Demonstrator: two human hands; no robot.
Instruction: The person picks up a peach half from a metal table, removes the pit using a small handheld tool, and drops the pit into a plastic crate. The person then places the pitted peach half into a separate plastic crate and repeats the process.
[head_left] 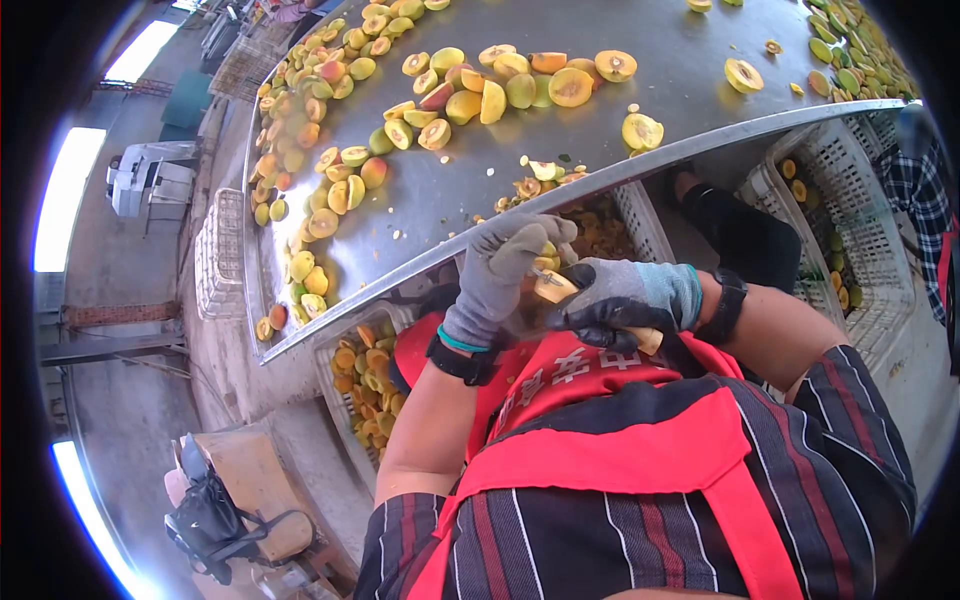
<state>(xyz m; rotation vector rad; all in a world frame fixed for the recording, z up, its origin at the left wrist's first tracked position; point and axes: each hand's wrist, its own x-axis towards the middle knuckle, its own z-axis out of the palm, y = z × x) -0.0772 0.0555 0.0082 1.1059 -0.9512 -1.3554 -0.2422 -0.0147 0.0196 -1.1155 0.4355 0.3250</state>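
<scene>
Both my hands wear grey work gloves and meet just in front of the metal table's near edge. My left hand point(505, 270) is closed round a piece of yellow fruit point(548, 252), which its fingers partly hide. In my right hand point(625, 300) is a tool with a pale wooden handle point(642, 338); its light-coloured front part point(553, 285) points at the fruit. Below the hands a crate point(643, 225) holds fruit scraps. Small fruit pieces point(540, 183) lie on the table edge above them.
Halved fruits point(571, 87) are spread over the metal table point(440, 210). A crate of fruit point(365, 385) stands at the lower left, another crate point(870, 220) at the right. A person's plaid sleeve point(915, 185) shows at the far right. A bag point(215, 515) lies at the lower left.
</scene>
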